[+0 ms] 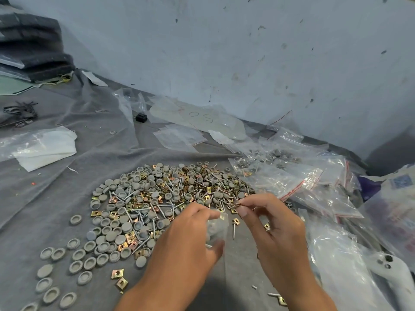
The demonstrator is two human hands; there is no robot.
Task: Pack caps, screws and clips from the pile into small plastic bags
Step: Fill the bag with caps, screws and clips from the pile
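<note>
Our right hand [272, 223] pinches a few brass-coloured clips [235, 204] between thumb and fingertips, closed on them just above the near edge of the pile [161, 198]. Just beside it, our left hand [186, 239] is closed on a small plastic bag [216, 227], which looks blurred; some grey caps seem to be inside it already, though we cannot be sure. We judge that we are in the filling step, bringing the clips to the bag's mouth. The next move calls for the left fingers to keep the mouth spread while the right hand lowers the clips into it and lets go without spilling. The pile of caps, screws and clips lies spread on a wrinkled grey cloth [56, 209] in front of us, with loose caps [74, 263] trailing off to the left and a stray screw [234, 231] between our hands. To the right lies a heap of filled bags [292, 176] with red seal strips, and empty bags [179, 135] lie farther back. A scuffed pale wall [247, 52] rises behind, and dark folded material [33, 52] is stacked in the far left corner.
</note>
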